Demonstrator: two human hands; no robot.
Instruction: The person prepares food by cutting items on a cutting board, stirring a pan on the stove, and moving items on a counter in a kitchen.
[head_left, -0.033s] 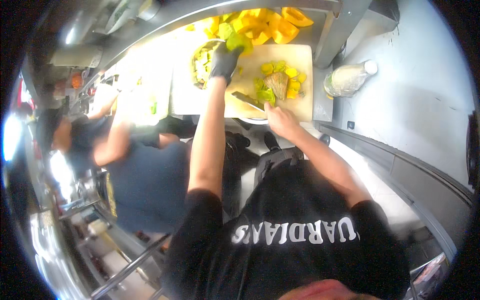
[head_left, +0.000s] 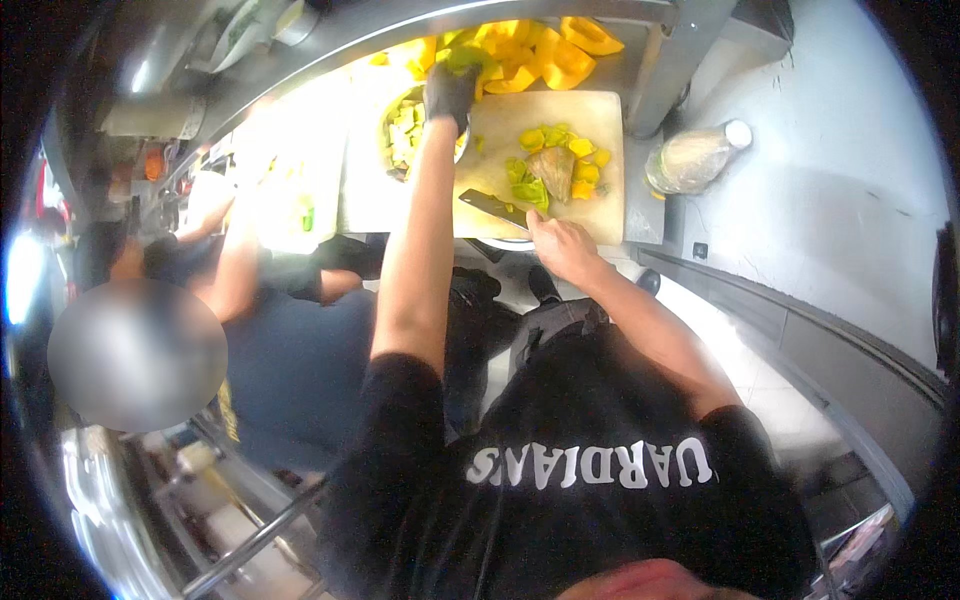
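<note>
My black-gloved left hand (head_left: 450, 97) reaches to the back of the counter, its fingers closed on a green-skinned pumpkin piece (head_left: 465, 60). Beneath and beside that hand stands a bowl (head_left: 464, 150) of green and yellow cubes (head_left: 406, 128), partly hidden by the glove and wrist. My bare right hand (head_left: 562, 245) grips a knife (head_left: 492, 207) at the front edge of the white cutting board (head_left: 604, 112). The blade points left, lying low over the board. Green and yellow peelings (head_left: 560, 135) surround a rough brownish chunk (head_left: 551, 170) on the board.
Cut orange pumpkin wedges (head_left: 566, 62) are heaped behind the board. A pale bottle with a white cap (head_left: 695, 160) is to the right, past a metal post (head_left: 665, 75). A co-worker in dark clothing (head_left: 300, 365) works close on my left. A metal shelf edge (head_left: 370, 38) crosses overhead.
My left hand has moved farther away, toward the wedges, with the green-skinned pumpkin piece. My right hand and the knife have shifted only slightly.
</note>
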